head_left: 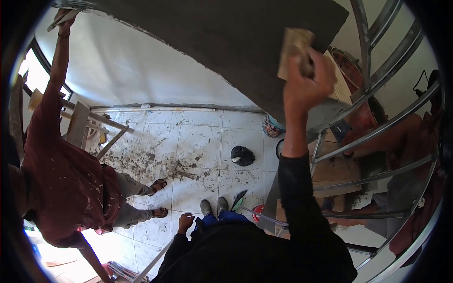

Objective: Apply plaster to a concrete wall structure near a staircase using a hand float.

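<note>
My right hand (311, 82) grips a pale wooden float (295, 49) by its handle. The float lies against the dark grey, freshly plastered surface (245, 42) at the top. Low beside my body, my left hand (185, 221) is loosely curled with nothing visible in it. Part of its fingers is too small to make out.
A co-worker in a maroon shirt (71, 174) stands at the left, raising a trowel (63, 18) to the plaster. Curved metal railings (377, 137) rise at the right, with another person behind them. A black bag (242, 156), a bucket (272, 126) and mortar crumbs lie on the tiles.
</note>
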`<state>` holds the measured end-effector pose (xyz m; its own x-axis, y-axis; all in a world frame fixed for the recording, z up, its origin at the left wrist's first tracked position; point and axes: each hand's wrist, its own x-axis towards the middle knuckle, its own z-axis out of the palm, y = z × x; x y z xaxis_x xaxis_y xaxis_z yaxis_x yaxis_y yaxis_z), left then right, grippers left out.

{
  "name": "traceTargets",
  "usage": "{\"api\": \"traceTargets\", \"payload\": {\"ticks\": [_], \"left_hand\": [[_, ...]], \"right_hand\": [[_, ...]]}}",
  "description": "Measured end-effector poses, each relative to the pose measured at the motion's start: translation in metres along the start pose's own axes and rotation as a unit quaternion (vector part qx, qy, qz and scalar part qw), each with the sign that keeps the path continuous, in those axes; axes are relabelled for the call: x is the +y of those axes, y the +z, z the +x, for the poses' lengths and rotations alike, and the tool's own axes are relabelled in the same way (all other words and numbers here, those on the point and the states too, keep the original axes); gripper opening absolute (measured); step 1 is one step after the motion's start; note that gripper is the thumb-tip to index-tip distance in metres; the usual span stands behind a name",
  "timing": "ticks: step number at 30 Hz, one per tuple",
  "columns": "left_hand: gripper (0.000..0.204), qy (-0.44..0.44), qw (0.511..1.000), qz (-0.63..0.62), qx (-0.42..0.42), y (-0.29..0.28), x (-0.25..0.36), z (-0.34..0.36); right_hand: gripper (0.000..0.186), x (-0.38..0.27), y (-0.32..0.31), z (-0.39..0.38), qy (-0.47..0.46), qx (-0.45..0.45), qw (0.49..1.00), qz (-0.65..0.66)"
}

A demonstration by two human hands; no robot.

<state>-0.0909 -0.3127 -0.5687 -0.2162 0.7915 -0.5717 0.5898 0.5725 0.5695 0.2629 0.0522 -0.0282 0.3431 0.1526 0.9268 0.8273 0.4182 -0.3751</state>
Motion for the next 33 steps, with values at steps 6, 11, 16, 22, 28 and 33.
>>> {"api": "traceTargets", "payload": {"ticks": [6, 11, 16, 22, 28, 33], "left_hand": [[0.031, -0.030, 0.997, -0.056, 0.031, 0.000, 0.002, -0.005], [0.030, -0.063, 0.993, -0.099, 0.006, 0.014, -0.029, -0.003], [0.027, -0.089, 0.988, -0.126, 0.007, 0.020, -0.028, -0.014], [0.025, -0.090, 0.984, -0.150, 0.013, 0.033, -0.052, -0.005], [0.027, -0.131, 0.971, -0.198, 0.032, 0.036, -0.068, -0.001], [0.026, -0.097, 0.984, -0.150, 0.025, 0.038, -0.056, 0.002]], "right_hand": [[0.024, 0.011, 0.001, -0.019, -0.098, -0.045, 0.994, 0.011], [0.024, -0.017, 0.006, -0.016, -0.159, -0.101, 0.982, 0.003], [0.029, -0.008, 0.008, 0.004, -0.159, -0.070, 0.985, 0.018], [0.031, 0.009, 0.002, 0.012, -0.182, -0.088, 0.979, -0.008], [0.034, 0.003, -0.002, 0.032, -0.338, -0.196, 0.920, -0.035], [0.035, -0.011, 0.001, 0.040, -0.369, -0.193, 0.908, -0.047]]}}
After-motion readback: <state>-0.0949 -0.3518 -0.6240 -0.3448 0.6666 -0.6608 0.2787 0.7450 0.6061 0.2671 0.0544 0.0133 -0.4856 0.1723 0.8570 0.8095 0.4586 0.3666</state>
